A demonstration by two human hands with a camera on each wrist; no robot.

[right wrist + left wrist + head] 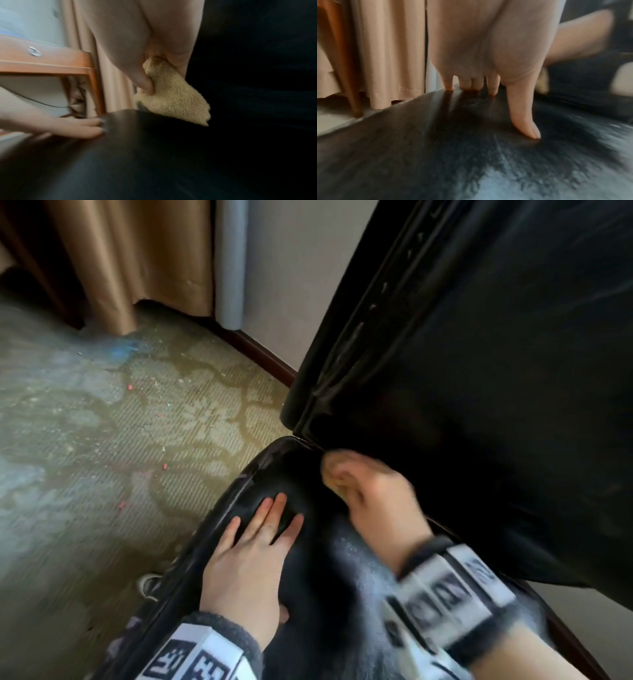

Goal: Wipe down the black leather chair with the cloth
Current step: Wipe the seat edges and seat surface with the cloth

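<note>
- Black leather chair (pixel 479 371) fills the right of the head view; seat under both hands, backrest rising just beyond the right hand (pixel 373 501).
- Step in hand, as a judgement: wiping the rear of the seat, at the crease where seat meets backrest.
- Right hand grips the yellow terry cloth (pixel 173 94), thumb and fingers curled round a bunched end; the free end of the cloth lies on the leather by the crease. In the head view the hand is blurred and the cloth barely shows.
- Left hand (pixel 253 559) lies flat on the seat just left of the right hand, fingers straight and slightly spread, fingertips (pixel 529 129) pressing the leather; holds nothing, looks like bracing.
- Pale dusty patch on the seat (pixel 359 563) sits between the two wrists, nearer the body than the cloth; probably not yet wiped.
- Next move likely calls for dragging the cloth back along the crease and over that patch, with firm flat pressure; the left hand may need to shift out of the path.
- Seat edge piping (pixel 236 491) just left of the left hand looks scuffed.
- Around: patterned carpet (pixel 102 422) with bits of debris, tan curtain (pixel 113 258) ahead-left, wooden furniture (pixel 51 63) beyond the left hand.
- Nothing blocks the cloth except the left hand itself.
</note>
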